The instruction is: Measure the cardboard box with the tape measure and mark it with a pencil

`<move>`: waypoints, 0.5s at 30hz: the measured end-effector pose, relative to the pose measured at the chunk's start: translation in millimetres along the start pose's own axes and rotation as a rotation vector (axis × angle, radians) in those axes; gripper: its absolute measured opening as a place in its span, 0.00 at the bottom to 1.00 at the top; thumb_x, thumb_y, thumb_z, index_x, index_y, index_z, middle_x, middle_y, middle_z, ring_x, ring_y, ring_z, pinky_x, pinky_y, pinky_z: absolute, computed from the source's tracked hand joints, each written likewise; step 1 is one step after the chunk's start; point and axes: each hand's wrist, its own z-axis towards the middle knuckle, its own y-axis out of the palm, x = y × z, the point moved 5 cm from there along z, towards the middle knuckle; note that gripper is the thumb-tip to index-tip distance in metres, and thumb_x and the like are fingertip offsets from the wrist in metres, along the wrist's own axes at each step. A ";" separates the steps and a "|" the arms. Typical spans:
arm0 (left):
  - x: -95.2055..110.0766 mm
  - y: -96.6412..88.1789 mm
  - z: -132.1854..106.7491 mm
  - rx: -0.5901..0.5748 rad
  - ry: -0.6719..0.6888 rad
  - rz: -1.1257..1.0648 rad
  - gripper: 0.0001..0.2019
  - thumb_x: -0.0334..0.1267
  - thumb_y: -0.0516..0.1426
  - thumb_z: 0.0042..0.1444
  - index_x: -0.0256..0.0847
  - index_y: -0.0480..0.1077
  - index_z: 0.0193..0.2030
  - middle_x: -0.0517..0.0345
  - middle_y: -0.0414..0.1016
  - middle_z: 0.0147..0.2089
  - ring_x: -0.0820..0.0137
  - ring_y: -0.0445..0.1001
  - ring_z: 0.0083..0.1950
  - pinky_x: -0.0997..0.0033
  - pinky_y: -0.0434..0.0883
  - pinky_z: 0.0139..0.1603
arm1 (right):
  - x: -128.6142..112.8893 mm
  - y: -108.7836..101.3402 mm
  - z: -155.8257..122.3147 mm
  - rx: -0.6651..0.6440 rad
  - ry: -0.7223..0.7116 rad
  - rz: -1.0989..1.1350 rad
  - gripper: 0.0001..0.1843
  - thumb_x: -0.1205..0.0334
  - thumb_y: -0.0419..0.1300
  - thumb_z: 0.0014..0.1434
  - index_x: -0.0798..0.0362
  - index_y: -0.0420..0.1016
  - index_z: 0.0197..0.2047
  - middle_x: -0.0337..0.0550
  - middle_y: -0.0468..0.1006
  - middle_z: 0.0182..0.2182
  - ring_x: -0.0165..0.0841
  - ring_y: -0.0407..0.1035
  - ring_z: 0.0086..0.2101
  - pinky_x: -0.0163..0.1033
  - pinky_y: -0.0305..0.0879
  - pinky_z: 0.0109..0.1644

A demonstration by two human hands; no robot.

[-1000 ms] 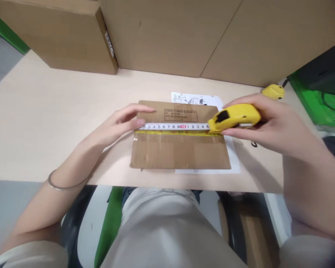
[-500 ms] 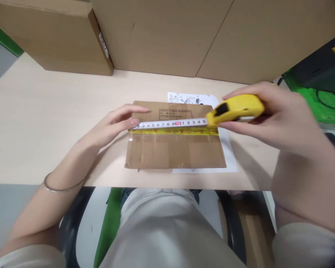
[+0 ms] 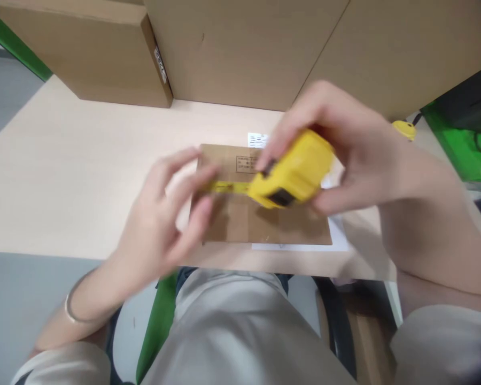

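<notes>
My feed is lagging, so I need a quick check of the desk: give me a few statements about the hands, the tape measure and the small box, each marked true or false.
1. The right hand holds the yellow tape measure. True.
2. The tape measure rests flat on the table. False: it is held up above the flat cardboard box.
3. The left hand wears a bracelet at the wrist. True.
4. The flat cardboard box lies on the floor. False: it lies on the table, over a white sheet of paper.
5. Large cardboard boxes stand at the far side of the table. True.
</notes>
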 end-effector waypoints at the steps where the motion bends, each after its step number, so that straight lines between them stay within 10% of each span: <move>1: 23.9 1.5 -8.3 -0.012 0.124 0.052 0.23 0.36 0.58 0.66 0.43 0.70 0.67 0.43 0.72 0.68 0.54 0.71 0.71 0.46 0.73 0.71 | 1.7 -4.5 -12.8 -0.036 0.022 0.051 0.22 0.68 0.69 0.51 0.42 0.71 0.47 0.38 0.81 0.47 0.38 0.77 0.42 0.43 0.75 0.43; 5: 71.7 27.6 -29.0 -0.089 0.353 0.128 0.19 0.40 0.57 0.65 0.32 0.73 0.58 0.37 0.83 0.56 0.49 0.80 0.63 0.51 0.83 0.58 | 3.8 0.8 -44.0 -0.212 0.019 0.054 0.22 0.71 0.71 0.47 0.42 0.75 0.43 0.35 0.83 0.43 0.36 0.77 0.39 0.42 0.75 0.42; 15: 65.5 47.0 -33.4 -0.083 0.433 0.204 0.22 0.51 0.54 0.67 0.49 0.75 0.63 0.48 0.83 0.56 0.55 0.80 0.60 0.57 0.74 0.59 | 31.7 -0.3 -16.4 -0.189 0.079 0.006 0.09 0.59 0.69 0.53 0.48 0.82 0.40 0.39 0.84 0.39 0.34 0.77 0.39 0.39 0.75 0.44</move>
